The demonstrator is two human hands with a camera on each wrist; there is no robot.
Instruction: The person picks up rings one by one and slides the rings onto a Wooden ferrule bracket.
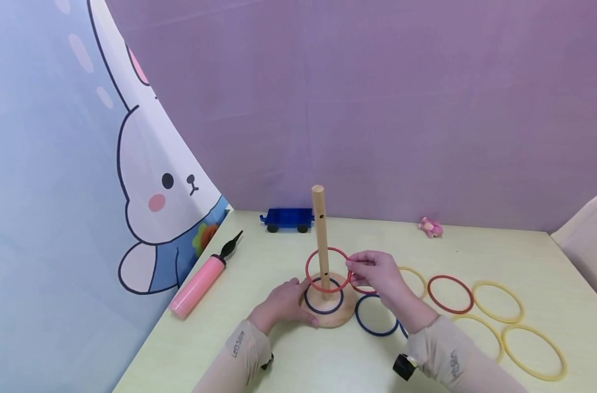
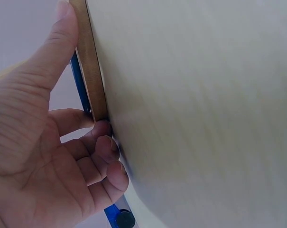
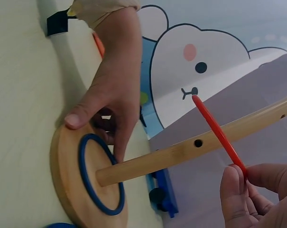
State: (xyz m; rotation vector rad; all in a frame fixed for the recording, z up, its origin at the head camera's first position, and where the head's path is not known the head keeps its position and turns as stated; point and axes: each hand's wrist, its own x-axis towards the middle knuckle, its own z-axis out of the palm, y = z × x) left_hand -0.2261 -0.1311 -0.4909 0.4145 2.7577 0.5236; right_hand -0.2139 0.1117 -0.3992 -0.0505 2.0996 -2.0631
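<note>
A wooden stand has an upright post [image 1: 320, 218] on a round base [image 1: 344, 315], with a blue ring [image 3: 85, 173] lying on the base around the post. My left hand [image 1: 285, 303] grips the base's left side, its thumb at the near edge and its fingers on the far side. With thumb and fingertips, my right hand [image 1: 377, 270] pinches the right side of a red ring [image 3: 219, 134]. That ring encircles the lower post, held above the blue ring.
Right of the stand lie a blue ring [image 1: 377, 333], another red ring [image 1: 448, 277] and several yellow rings [image 1: 524, 327]; my right arm hides some. A pink hand pump [image 1: 198, 286] lies left. Behind are a blue toy wagon [image 1: 289, 218] and a small pink toy [image 1: 431, 227].
</note>
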